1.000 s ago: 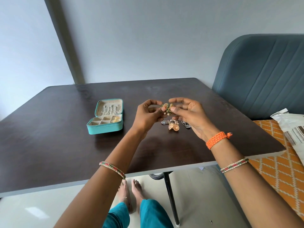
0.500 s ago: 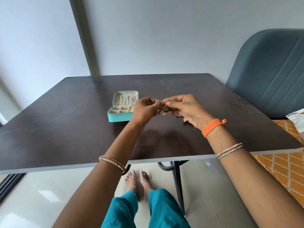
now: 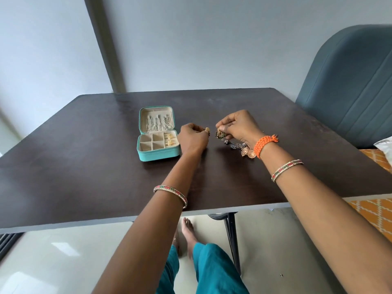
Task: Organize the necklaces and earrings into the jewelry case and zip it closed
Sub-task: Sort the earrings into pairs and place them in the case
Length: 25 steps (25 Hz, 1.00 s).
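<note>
A teal jewelry case (image 3: pixel 158 154) lies open on the dark table (image 3: pixel 84 166). Necklaces (image 3: pixel 158 123) hang in its lid, and gold earrings (image 3: pixel 170 139) sit in its right compartments. My left hand (image 3: pixel 192 139), just right of the case, pinches a small gold earring (image 3: pixel 207 130). My right hand (image 3: pixel 237 126) pinches a dark green and gold earring (image 3: pixel 220 134). Between the hands there is a small gap. Loose earrings (image 3: pixel 244 148) lie on the table under my right wrist, partly hidden by it.
A blue-grey padded chair (image 3: pixel 350 92) stands at the table's right far corner. An orange patterned cushion (image 3: pixel 375 211) lies to the right, below table level. The near table edge crosses both forearms. A table leg (image 3: pixel 232 240) and my feet show below.
The hands held one earring cluster together in front of me; now they have drawn apart, each with one piece, and sit lower, nearer the table. The camera view shifted right.
</note>
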Each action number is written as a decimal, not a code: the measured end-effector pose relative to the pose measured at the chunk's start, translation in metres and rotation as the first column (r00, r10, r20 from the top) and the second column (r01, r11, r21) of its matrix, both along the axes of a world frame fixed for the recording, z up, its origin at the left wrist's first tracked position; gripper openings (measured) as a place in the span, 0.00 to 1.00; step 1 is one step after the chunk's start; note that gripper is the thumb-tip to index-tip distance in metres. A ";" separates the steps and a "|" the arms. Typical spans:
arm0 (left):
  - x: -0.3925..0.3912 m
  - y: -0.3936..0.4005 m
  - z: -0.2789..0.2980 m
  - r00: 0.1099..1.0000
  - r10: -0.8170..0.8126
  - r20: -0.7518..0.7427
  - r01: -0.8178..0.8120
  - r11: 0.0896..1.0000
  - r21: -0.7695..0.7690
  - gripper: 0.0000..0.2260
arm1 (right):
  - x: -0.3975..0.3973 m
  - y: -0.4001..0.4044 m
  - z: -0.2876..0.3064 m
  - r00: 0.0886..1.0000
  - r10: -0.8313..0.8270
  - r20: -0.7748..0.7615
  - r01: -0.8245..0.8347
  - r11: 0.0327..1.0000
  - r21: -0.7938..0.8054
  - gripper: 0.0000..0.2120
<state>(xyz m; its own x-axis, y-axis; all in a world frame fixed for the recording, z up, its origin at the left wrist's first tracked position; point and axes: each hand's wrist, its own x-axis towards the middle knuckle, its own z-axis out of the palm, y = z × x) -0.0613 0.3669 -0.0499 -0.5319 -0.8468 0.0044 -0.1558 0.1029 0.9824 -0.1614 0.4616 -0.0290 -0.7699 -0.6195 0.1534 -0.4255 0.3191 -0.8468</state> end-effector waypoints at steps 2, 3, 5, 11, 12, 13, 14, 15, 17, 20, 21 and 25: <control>-0.009 -0.005 0.004 0.996 -0.004 0.087 0.008 0.999 -0.047 0.06 | -0.009 -0.001 0.004 0.999 -0.004 -0.049 0.006 0.999 0.035 0.07; -0.012 -0.006 0.006 0.990 -0.016 0.141 0.026 0.997 -0.072 0.05 | -0.013 -0.002 0.005 0.998 0.000 -0.067 0.004 0.999 0.055 0.05; -0.016 -0.008 0.010 0.970 -0.039 0.239 0.068 0.991 -0.114 0.05 | -0.020 -0.008 0.006 0.995 0.025 -0.095 -0.015 0.995 0.099 0.04; -0.030 -0.024 0.007 0.914 0.000 0.405 0.106 0.965 -0.239 0.07 | -0.037 -0.027 -0.011 0.986 0.068 -0.154 -0.039 0.982 0.183 0.05; -0.032 -0.026 0.006 0.917 0.003 0.400 0.106 0.963 -0.249 0.07 | -0.038 -0.027 -0.012 0.988 0.066 -0.141 -0.042 0.985 0.167 0.05; -0.032 -0.027 0.006 0.916 0.005 0.401 0.108 0.960 -0.259 0.07 | -0.039 -0.026 -0.011 0.990 0.067 -0.124 -0.048 0.987 0.151 0.05; -0.033 -0.028 0.006 0.915 0.007 0.404 0.110 0.957 -0.267 0.07 | -0.040 -0.024 -0.009 0.992 0.073 -0.104 -0.057 0.988 0.144 0.05; -0.032 -0.027 0.005 0.915 0.010 0.402 0.111 0.955 -0.276 0.08 | -0.040 -0.022 -0.007 0.993 0.082 -0.085 -0.069 0.987 0.144 0.05; -0.030 -0.023 0.003 0.936 0.026 0.351 0.094 0.943 -0.320 0.09 | -0.041 -0.013 -0.001 0.994 0.088 -0.060 -0.078 0.985 0.152 0.05; -0.020 -0.006 0.001 0.981 -0.031 0.193 0.107 0.909 -0.402 0.04 | -0.038 0.012 0.012 0.993 0.087 -0.082 -0.072 0.983 0.167 0.06; -0.015 0.001 0.001 0.979 -0.108 0.171 0.171 0.894 -0.415 0.03 | -0.038 0.023 0.017 0.991 0.086 -0.103 -0.067 0.982 0.175 0.07; -0.004 0.021 -0.001 0.889 -0.387 0.245 0.458 0.740 -0.492 0.04 | -0.041 0.066 0.024 0.986 0.022 -0.165 0.006 0.986 0.167 0.07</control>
<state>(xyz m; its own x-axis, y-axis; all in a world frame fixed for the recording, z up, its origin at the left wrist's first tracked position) -0.0650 0.3879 -0.0505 -0.8607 -0.4183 0.2901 -0.0825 0.6769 0.7314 -0.2026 0.5279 -0.0052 -0.7375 -0.6529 0.1727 -0.5582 0.4454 -0.7001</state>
